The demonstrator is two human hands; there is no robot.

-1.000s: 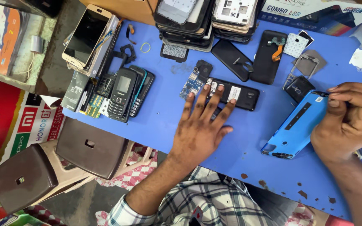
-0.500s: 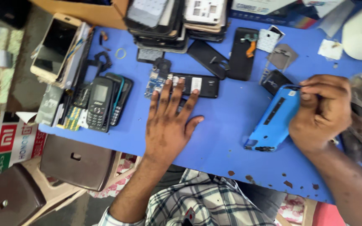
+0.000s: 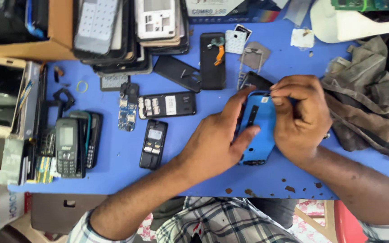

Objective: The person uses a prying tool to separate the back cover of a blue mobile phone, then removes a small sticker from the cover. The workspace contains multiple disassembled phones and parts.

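Blue covers the worktable [image 3: 113,175], crowded with phone parts. Largest are the stacked phone frames [image 3: 127,31] along the far edge and a crumpled grey cloth [image 3: 361,108] at the right. Near the centre lies a blue phone back cover [image 3: 258,128] (flat on the table). The left hand [image 3: 217,144] grips its left edge, thumb laid across it. The right hand [image 3: 300,117] curls over its right side, fingertips pinched at the top corner. Left of them lies a small black open-backed phone [image 3: 154,144].
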